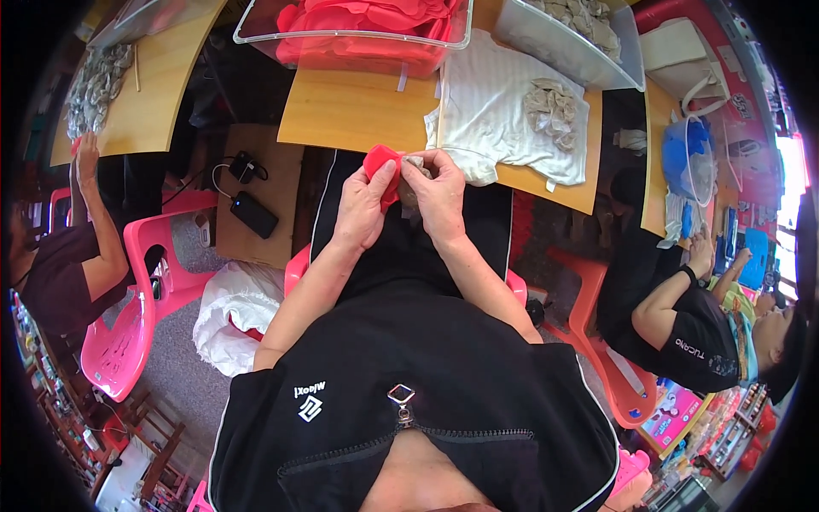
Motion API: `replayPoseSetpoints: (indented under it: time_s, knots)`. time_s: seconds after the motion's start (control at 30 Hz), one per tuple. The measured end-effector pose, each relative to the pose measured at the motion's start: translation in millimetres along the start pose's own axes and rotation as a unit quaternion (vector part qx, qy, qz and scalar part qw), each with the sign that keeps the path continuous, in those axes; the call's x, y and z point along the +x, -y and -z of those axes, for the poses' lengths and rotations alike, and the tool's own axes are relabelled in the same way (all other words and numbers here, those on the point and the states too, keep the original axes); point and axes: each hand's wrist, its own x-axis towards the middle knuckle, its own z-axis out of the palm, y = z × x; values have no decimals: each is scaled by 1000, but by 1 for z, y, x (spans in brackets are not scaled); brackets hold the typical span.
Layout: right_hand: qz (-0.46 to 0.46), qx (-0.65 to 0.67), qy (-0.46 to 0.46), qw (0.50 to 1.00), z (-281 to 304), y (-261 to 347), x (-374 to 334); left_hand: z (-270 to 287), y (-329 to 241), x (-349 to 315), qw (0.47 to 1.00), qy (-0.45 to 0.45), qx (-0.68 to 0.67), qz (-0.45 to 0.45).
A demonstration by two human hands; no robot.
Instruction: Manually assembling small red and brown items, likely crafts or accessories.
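Note:
Both my hands are raised close together over my lap, just in front of the table's near edge. Pinched in my left hand is a bright red fabric piece, its flap standing up past my thumb. Against it, my right hand grips a small crumpled beige fabric piece between thumb and fingers. The two pieces meet between my fingertips; how they join there is hidden. Beyond my right hand, a white shirt lies spread on the wooden table, with a heap of beige fabric pieces on it.
A clear bin full of red pieces stands at the table's far side, another bin of beige pieces at its right. Co-workers sit left and right. A pink chair, a white sack and a black power bank are on my left.

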Motion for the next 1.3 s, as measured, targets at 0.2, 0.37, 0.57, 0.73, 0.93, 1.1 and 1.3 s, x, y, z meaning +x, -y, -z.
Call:
replayPoseSetpoints:
  time_s: [0.2, 0.37, 0.57, 0.73, 0.93, 1.1, 1.3]
  knots:
    - [25, 57, 5, 998, -2, -2, 4, 4, 3, 4, 1000, -12, -9, 2]
    - [-32, 44, 63, 997, 1, -1, 0, 16, 4, 13, 997, -45, -63, 2]
    - [-86, 77, 89, 989, 0, -13, -3, 13, 1, 15, 998, -44, -32, -32]
    - [-91, 228, 67, 967, -6, -4, -2, 4, -3, 8, 999, -3, 36, -18]
    - [-111, 180, 60, 976, -1, -17, 1, 10, -3, 5, 997, 24, 62, 43]
    - [47, -57, -30, 997, -7, -11, -1, 11, -7, 7, 995, 34, 2, 88]
    - [172, -134, -38, 975, -9, 2, -3, 6, 5, 7, 986, 6, -144, 79]
